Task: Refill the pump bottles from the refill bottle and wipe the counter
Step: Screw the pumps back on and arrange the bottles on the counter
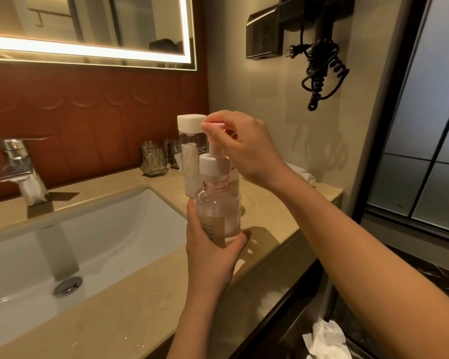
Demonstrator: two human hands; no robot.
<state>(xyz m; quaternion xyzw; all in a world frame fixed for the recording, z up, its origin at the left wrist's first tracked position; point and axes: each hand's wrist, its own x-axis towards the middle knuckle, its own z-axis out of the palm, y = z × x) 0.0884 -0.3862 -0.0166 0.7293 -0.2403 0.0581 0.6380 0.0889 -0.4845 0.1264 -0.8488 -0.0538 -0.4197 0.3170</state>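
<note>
My left hand (210, 251) grips the lower body of a clear pink pump bottle (218, 211), held just above the beige counter (130, 301). My right hand (240, 146) pinches the white pump head (214, 159) from above; its collar sits raised off the bottle's bare threaded neck. Right behind stands a taller clear bottle with a white cap (191, 141), holding a little whitish liquid at the bottom.
A white sink (62, 252) with a chrome tap (18, 164) lies to the left. Glass jars (154, 159) stand at the back wall. A hair dryer with a coiled cord (322, 66) hangs on the right wall. Crumpled tissue (327, 338) lies below the counter edge.
</note>
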